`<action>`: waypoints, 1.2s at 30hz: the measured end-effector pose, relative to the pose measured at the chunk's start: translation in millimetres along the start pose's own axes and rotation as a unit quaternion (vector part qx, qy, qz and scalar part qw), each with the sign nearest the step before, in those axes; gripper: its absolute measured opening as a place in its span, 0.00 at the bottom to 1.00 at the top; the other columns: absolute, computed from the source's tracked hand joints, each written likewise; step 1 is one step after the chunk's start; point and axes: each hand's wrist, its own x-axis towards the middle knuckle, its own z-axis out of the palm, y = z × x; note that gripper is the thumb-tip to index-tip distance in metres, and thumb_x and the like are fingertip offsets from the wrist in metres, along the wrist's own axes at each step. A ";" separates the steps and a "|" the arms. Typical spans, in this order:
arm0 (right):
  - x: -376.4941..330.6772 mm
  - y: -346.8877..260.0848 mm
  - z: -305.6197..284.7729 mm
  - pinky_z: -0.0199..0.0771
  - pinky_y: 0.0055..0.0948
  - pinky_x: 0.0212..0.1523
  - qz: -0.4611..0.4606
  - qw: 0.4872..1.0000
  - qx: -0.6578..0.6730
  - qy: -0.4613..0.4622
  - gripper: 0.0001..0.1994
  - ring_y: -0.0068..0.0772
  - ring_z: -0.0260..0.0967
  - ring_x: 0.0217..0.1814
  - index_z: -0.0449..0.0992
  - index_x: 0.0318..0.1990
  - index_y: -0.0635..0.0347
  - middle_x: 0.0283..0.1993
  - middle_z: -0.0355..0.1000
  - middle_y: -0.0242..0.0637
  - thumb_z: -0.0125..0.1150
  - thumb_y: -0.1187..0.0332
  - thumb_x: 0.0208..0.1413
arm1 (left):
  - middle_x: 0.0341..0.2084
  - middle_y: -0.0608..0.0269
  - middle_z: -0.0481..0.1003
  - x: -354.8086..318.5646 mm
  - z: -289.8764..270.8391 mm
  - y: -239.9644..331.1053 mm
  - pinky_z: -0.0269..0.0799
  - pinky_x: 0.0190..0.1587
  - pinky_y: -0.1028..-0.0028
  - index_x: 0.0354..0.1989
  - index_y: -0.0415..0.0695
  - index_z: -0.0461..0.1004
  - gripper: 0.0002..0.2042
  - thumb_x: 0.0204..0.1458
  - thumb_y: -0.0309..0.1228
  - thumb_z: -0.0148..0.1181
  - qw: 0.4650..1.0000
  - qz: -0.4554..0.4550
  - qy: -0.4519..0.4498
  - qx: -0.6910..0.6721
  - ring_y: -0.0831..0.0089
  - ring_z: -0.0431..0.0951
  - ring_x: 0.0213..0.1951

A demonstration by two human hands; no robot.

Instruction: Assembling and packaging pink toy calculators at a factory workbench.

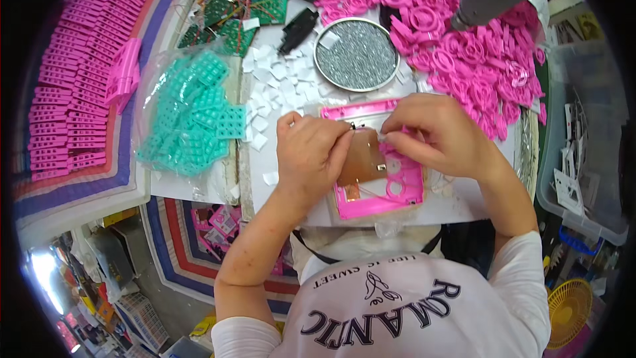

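hands are meeting over a pink plastic frame (384,192) that is lying flat on the white table (430,209), just in front of the person's chest. left hand (310,152) is pressing down on the frame's left part, fingers curled and closed against a brown circuit sheet (361,159) that is sitting inside the frame. right hand (434,134) is resting on the frame's upper right edge, thumb and forefinger pinched together on a small pale piece (386,136) at the sheet's top corner; what that piece is cannot be told. a round tin of silvery bits (356,54) is standing just beyond the frame, with white square pads (275,89) scattered to its left. a bag of teal keypads (192,116) is lying further left, green circuit boards (245,13) are piled behind it, and a heap of pink plastic parts (477,59) is spreading across the right of the table.
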 end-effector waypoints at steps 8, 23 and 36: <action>179.1 72.1 8.1 0.77 0.46 0.45 0.013 0.969 -0.152 0.192 0.13 0.52 0.78 0.40 0.81 0.45 0.61 0.38 0.80 0.47 0.62 0.69 0.52 | 0.23 0.66 0.78 -0.5 -2.6 5.7 0.65 0.44 0.70 0.35 0.45 0.82 0.05 0.51 0.26 0.71 0.989 -0.122 -0.001 -0.079 0.74 0.75 0.24; 71.4 4.4 -0.4 0.76 0.42 0.46 -0.088 0.970 -0.126 0.188 0.23 0.53 0.75 0.44 0.77 0.52 0.64 0.43 0.76 0.47 0.67 0.65 0.48 | 0.30 0.61 0.81 -17.1 -3.2 -5.7 0.71 0.37 0.75 0.36 0.40 0.83 0.06 0.50 0.22 0.71 0.968 -0.189 0.050 -0.156 0.75 0.76 0.31; -17.7 13.6 38.9 0.74 0.43 0.53 -0.088 0.989 -0.112 0.050 0.26 0.47 0.70 0.53 0.76 0.53 0.59 0.48 0.75 0.40 0.72 0.71 0.41 | 0.30 0.65 0.80 21.3 -24.9 -11.8 0.68 0.45 0.68 0.33 0.44 0.81 0.05 0.48 0.24 0.70 0.984 -0.034 -0.134 -0.116 0.67 0.77 0.33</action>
